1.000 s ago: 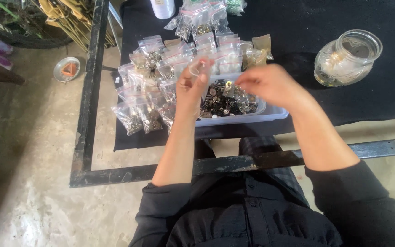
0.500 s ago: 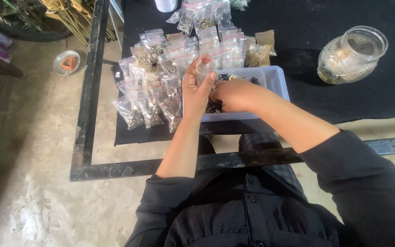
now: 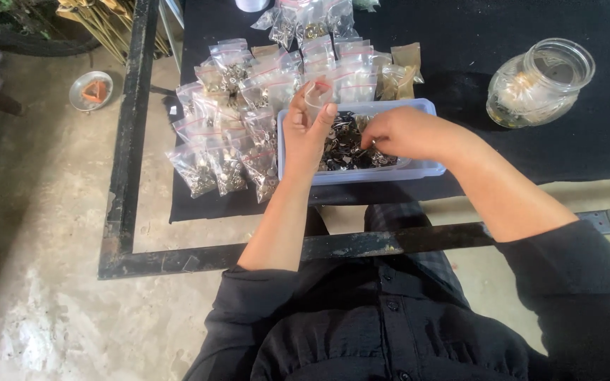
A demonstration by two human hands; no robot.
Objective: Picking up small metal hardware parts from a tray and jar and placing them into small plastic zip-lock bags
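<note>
Left hand [image 3: 306, 127] holds a small clear bag [image 3: 317, 93]; right hand [image 3: 398, 132] seemingly pinches metal pieces [image 3: 344, 149].

Small clear plastic bag [image 3: 317, 95] held upright, pale blue tray [image 3: 425, 169] of dark metal pieces [image 3: 344, 148]

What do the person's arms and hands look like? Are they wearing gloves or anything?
No gloves. Both hands are bare: the left hand and the right hand show no rings, watch or bracelets that I can see. The forearms are bare too. Black sleeves are pushed up to about the elbows, and they belong to a black shirt with dark buttons down the front.
</note>
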